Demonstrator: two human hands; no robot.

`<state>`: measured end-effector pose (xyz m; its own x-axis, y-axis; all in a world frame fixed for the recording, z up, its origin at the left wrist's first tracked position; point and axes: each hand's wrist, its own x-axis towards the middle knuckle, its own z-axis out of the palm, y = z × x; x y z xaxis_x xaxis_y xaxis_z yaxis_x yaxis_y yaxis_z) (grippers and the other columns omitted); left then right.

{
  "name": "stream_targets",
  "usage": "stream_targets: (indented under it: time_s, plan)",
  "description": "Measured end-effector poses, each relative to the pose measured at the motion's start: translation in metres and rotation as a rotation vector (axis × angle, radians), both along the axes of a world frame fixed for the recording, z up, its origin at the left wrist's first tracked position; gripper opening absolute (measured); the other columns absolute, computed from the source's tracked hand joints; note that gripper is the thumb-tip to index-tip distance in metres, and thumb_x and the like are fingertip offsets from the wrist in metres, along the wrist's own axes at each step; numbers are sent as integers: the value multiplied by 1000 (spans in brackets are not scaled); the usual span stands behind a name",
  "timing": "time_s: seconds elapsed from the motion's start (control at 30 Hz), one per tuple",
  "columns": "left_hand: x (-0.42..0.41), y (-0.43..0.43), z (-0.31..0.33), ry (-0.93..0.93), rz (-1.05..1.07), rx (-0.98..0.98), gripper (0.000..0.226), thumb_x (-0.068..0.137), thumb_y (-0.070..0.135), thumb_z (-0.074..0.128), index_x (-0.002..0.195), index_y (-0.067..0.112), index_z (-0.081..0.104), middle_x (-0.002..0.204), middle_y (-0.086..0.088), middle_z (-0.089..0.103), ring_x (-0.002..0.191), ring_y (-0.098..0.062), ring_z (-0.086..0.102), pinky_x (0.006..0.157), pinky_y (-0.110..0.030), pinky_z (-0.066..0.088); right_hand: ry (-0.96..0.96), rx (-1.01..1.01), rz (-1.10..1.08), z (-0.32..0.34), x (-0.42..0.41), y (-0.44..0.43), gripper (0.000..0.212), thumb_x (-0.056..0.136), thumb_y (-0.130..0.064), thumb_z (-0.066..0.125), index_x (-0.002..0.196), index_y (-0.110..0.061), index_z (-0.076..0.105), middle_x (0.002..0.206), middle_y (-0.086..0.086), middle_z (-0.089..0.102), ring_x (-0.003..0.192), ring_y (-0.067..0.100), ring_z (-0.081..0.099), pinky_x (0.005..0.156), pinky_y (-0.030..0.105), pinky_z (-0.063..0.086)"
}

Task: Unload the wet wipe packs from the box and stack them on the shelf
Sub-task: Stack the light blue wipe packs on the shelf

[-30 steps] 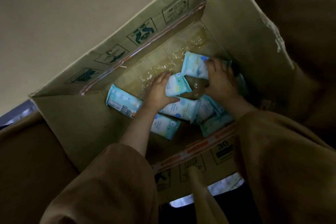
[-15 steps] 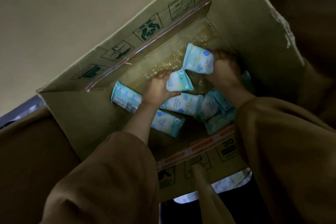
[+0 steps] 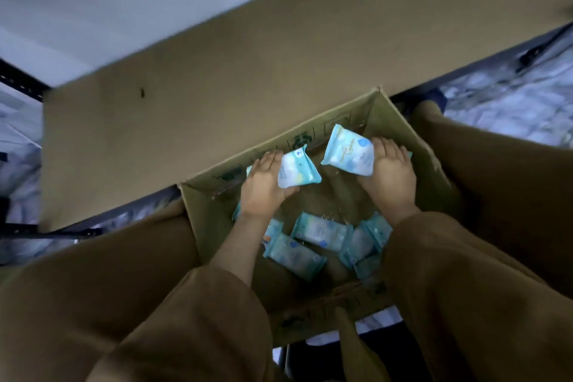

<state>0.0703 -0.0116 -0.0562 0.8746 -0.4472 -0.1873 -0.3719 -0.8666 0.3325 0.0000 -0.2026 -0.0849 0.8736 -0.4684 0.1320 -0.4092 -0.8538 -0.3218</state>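
**One pack in each hand, up near the far wall of the box**

I have both hands down in the open cardboard box (image 3: pixel 400 121). The left hand (image 3: pixel 262 187) grips a wet wipe pack (image 3: pixel 296 169). Its thumb runs under the near edge and its fingers lie behind, so the pack sticks out to the right of the palm, tilted. The right hand (image 3: pixel 390 175) holds a second pack (image 3: pixel 348 152) at its thumb side, and that pack juts left toward the other one. The two are near each other but apart. I cannot tell how the right fingers wrap, because the back of the hand hides them. Both held packs sit high by the far wall, off the bottom. Below the wrists, several loose packs (image 3: pixel 322 231) lie scattered on the box floor, some overlapping. A wide flap (image 3: pixel 248 71) stands open beyond. Brown sleeves (image 3: pixel 186 319) cover both forearms.
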Motion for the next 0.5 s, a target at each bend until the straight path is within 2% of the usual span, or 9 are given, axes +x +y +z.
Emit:
stream_targets:
  time_s: [0.13, 0.23, 0.3, 0.33, 0.4, 0.43, 0.47, 0.5]
  plan:
    - [-2, 7, 54, -108, 12, -66, 72, 79, 34, 68, 139, 11, 36, 145, -1, 39, 135, -16, 32, 105, -18, 18, -128, -72, 59, 56, 3, 3, 66, 40, -8, 89, 99, 9, 64, 93, 25, 69, 86, 38, 69, 78, 54, 51]
    - [-5, 13, 94, -204, 5, -108, 71, 77, 32, 70, 137, 8, 40, 143, -4, 43, 135, -17, 36, 110, -21, 19, -218, -76, 96, 94, 6, 4, 69, 43, -13, 91, 103, 8, 63, 99, 24, 68, 91, 39, 67, 92, 41, 47]
    - [-4, 15, 117, -283, 0, -153, 73, 76, 32, 72, 137, 6, 42, 142, -6, 44, 135, -19, 38, 113, -26, 21, -268, -48, 114, 122, 7, 4, 68, 51, -15, 88, 109, 7, 61, 106, 25, 66, 98, 41, 64, 100, 38, 29]
    - [-2, 15, 131, -296, -18, -163, 73, 78, 35, 70, 139, 8, 39, 145, -4, 41, 136, -17, 35, 114, -24, 18, -282, -30, 119, 136, 7, 5, 66, 58, -15, 86, 114, 6, 59, 112, 24, 63, 104, 40, 62, 103, 38, 28]
    - [2, 17, 157, -342, -43, -137, 74, 82, 40, 64, 143, 15, 32, 149, 3, 33, 139, -11, 29, 113, -19, 13, -304, -22, 135, 164, 8, 8, 67, 59, -12, 85, 117, 6, 57, 117, 24, 62, 108, 41, 59, 104, 44, 36]
    - [5, 17, 171, -385, -46, -131, 75, 79, 41, 67, 141, 14, 35, 147, 2, 37, 137, -11, 33, 113, -20, 18, -330, -38, 147, 176, 10, 8, 69, 54, -9, 87, 114, 7, 59, 113, 25, 63, 104, 42, 61, 98, 51, 40]
    - [7, 17, 185, -459, -59, -131, 76, 72, 41, 73, 135, 10, 45, 140, -2, 48, 130, -15, 46, 109, -25, 30, -365, -49, 157, 189, 11, 8, 70, 50, -7, 88, 112, 8, 59, 109, 26, 65, 100, 43, 63, 93, 55, 43]
    - [10, 17, 198, -525, -68, -158, 75, 63, 43, 78, 125, 6, 56, 127, -6, 60, 116, -19, 58, 99, -31, 44, -400, -48, 168, 202, 14, 8, 70, 48, -6, 89, 111, 8, 60, 107, 25, 65, 98, 43, 64, 90, 56, 44]
